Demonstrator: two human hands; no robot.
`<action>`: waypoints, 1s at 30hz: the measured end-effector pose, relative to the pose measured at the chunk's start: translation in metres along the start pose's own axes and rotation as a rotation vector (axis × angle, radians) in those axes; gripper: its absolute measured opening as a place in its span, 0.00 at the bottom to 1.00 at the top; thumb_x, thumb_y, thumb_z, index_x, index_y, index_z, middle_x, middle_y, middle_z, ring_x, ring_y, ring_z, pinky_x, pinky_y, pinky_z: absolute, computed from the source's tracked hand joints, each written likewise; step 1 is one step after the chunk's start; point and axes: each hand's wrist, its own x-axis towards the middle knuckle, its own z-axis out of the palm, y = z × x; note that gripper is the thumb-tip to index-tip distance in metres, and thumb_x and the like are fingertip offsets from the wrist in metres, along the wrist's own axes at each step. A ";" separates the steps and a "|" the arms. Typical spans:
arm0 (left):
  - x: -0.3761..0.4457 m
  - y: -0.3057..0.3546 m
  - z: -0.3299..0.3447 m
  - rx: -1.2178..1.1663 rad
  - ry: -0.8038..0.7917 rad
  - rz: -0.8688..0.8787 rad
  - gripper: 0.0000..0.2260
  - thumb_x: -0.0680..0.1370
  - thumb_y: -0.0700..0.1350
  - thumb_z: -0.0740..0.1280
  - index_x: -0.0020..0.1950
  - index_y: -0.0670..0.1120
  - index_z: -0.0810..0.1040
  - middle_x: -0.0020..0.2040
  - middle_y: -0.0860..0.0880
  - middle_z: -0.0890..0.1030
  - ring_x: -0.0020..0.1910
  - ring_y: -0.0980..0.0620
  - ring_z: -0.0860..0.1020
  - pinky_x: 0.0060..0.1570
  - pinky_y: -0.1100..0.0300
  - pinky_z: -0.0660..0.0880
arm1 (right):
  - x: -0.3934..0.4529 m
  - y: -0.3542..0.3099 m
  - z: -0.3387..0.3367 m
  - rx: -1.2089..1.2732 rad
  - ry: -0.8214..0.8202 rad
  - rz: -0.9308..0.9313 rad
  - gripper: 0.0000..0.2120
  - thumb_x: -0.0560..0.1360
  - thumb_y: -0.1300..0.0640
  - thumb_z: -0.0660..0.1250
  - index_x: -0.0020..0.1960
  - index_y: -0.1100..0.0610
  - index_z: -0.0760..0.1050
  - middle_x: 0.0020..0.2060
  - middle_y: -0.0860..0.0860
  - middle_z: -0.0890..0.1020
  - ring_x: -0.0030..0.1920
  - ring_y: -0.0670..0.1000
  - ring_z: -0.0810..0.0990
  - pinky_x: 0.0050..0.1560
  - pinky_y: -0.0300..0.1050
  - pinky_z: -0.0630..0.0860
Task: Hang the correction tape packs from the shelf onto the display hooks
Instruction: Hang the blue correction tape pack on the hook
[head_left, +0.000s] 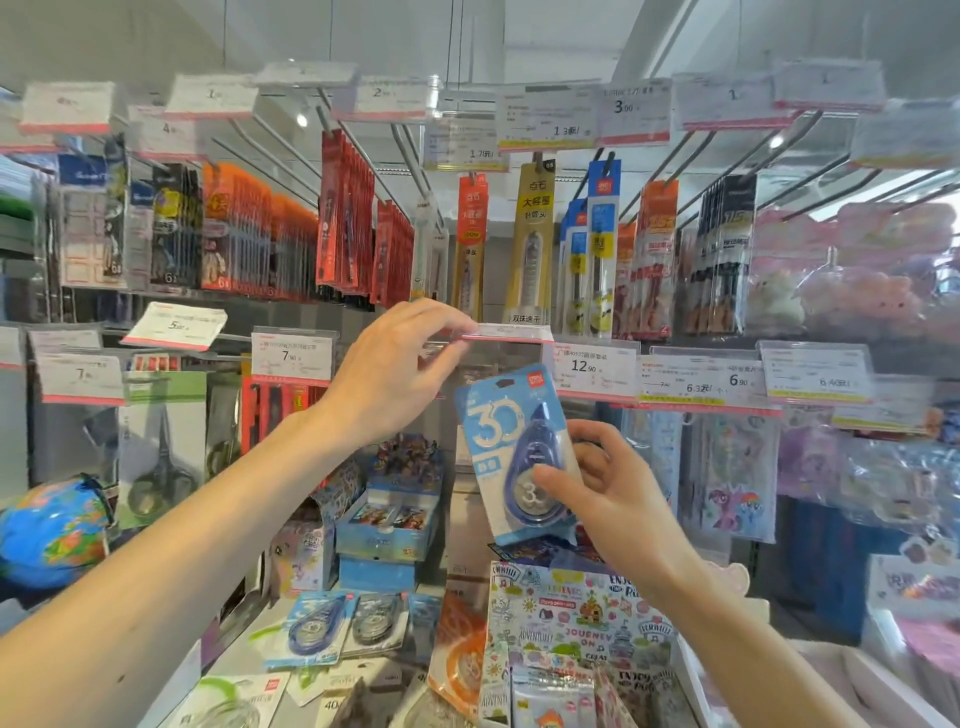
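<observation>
My right hand (602, 488) grips a blue correction tape pack (511, 447) marked "30", held upright and tilted a little, just below a clear price-tag holder (511, 331). My left hand (400, 369) reaches up and pinches the left end of that tag holder, lifting it level. The display hook behind the tag is hidden. Two more correction tape packs lie flat on the shelf below, one blue (311, 626) and one grey (376, 621).
Pen and refill packs (535, 244) hang on hooks above. Price tags (595, 366) line the row at hand height. Scissors packs (163, 447) hang at the left, sticker books (576, 618) and card boxes (389, 514) fill the shelf, a globe (52, 530) sits far left.
</observation>
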 end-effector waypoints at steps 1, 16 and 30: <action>-0.001 0.000 0.001 0.004 0.003 0.002 0.09 0.82 0.43 0.67 0.62 0.47 0.82 0.59 0.53 0.83 0.59 0.53 0.78 0.61 0.55 0.75 | 0.003 0.001 0.007 -0.008 0.016 -0.003 0.16 0.78 0.56 0.75 0.63 0.48 0.73 0.53 0.48 0.88 0.51 0.46 0.89 0.45 0.40 0.84; -0.005 0.000 -0.001 -0.023 -0.038 -0.040 0.12 0.83 0.44 0.67 0.65 0.47 0.81 0.62 0.54 0.81 0.61 0.56 0.78 0.65 0.58 0.73 | 0.019 0.018 0.038 0.066 0.116 0.007 0.19 0.78 0.51 0.75 0.65 0.45 0.72 0.52 0.41 0.88 0.52 0.41 0.87 0.46 0.35 0.83; -0.053 0.004 0.020 -0.233 0.137 -0.254 0.11 0.83 0.48 0.67 0.65 0.52 0.77 0.62 0.57 0.77 0.58 0.63 0.77 0.49 0.74 0.74 | 0.023 0.025 0.034 0.023 0.106 0.041 0.22 0.79 0.51 0.74 0.69 0.48 0.70 0.55 0.45 0.86 0.49 0.37 0.86 0.41 0.30 0.80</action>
